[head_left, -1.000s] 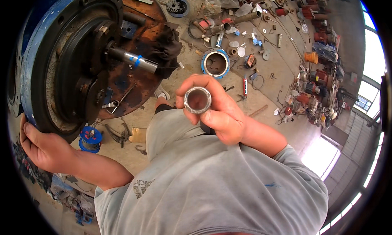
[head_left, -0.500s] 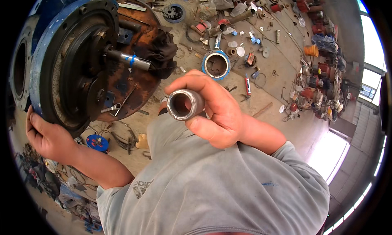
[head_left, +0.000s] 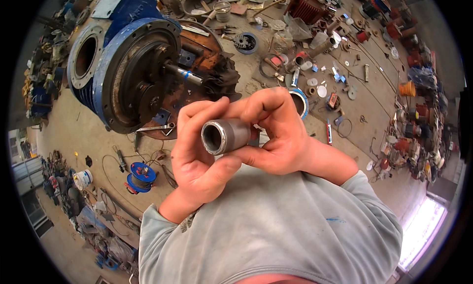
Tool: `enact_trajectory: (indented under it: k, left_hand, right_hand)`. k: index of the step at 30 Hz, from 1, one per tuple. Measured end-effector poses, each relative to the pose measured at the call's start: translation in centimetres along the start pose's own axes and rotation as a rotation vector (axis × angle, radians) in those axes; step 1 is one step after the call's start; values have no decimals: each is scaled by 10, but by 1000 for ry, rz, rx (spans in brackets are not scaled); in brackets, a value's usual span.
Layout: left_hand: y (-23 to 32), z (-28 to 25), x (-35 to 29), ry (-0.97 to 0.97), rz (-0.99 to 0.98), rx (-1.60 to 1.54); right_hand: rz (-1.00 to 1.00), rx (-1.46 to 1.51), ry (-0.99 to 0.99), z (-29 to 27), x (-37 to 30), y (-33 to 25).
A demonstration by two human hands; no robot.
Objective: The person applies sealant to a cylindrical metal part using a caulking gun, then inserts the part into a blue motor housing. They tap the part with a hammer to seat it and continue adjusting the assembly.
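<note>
Tube (head_left: 235,134) is clamped in both grips: left hand (head_left: 197,156) round the near end, right hand (head_left: 283,133) pinching behind it, likely for steadiness with the bore (head_left: 212,139) unblocked. Shirt (head_left: 276,220) below tube; dark print (head_left: 187,222) mostly hidden, unreadable. Pump (head_left: 102,101) up-left of tube, casing lettering (head_left: 140,11) unclear. Reel (head_left: 142,172) lower-left of tube.

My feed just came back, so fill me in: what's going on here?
The person's right hand grips a short hollow metal sleeve, while the left hand is cupped around its open end; whether the left bears on it is unclear. The sleeve is held apart from the steel shaft, which juts from the blue flanged housing at the left.
</note>
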State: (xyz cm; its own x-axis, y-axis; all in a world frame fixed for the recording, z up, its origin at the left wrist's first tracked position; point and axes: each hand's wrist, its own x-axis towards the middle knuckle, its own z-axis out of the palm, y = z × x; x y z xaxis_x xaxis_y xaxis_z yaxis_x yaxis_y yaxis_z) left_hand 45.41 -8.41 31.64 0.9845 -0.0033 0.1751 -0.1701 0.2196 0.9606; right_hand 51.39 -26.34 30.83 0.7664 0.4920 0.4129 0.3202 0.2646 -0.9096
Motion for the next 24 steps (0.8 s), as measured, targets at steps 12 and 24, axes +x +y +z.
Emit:
enact_trajectory:
  k: [12,24]
  left_hand:
    - [43,29,7,10,652,985]
    - [51,50,14,133,806,1125]
  right_hand:
    - [-397,-405,-3,-48,1,-59]
    - [-548,-736,-291,-83,12,-101]
